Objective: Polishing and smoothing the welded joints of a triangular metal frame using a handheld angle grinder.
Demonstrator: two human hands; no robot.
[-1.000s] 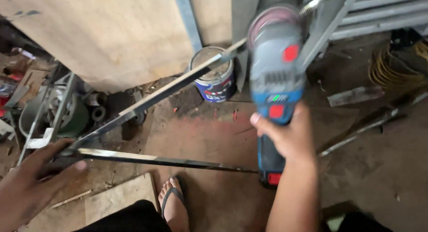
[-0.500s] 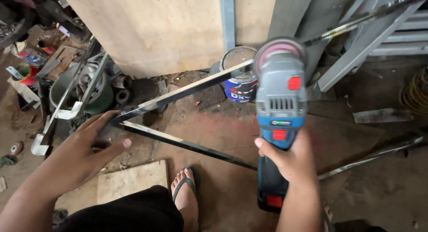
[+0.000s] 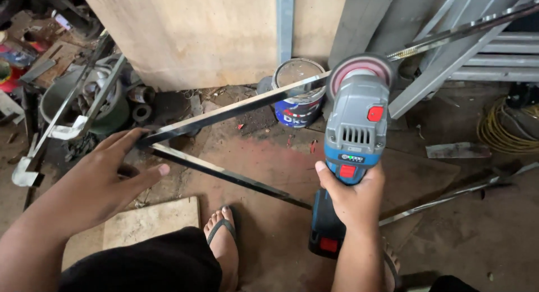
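**Loose frame, live disc, bare toes**

Right hand wrapped tight around the grip of a cordless angle grinder, fingers closed on the handle, thumb up along its left side. Pink flap disc at the far end, touching or just above the upper bar of a shiny metal frame; contact not clear from this view. Left hand open, fingers spread, tips resting on the pointed corner where the two bars meet, pressing rather than gripping.

Likely troubles, as a judgement: frame held by fingertips only, no clamp visible, so a grab of the disc could kick the bar sideways or spin the corner out from under the palm. One-handed hold on the grinder, little resistance to kickback. Sandalled foot directly beneath the lower bar, exposed to sparks or a dropped tool. Open paint can just behind the bar, near any sparks. Yellow coiled hose well apart at right.
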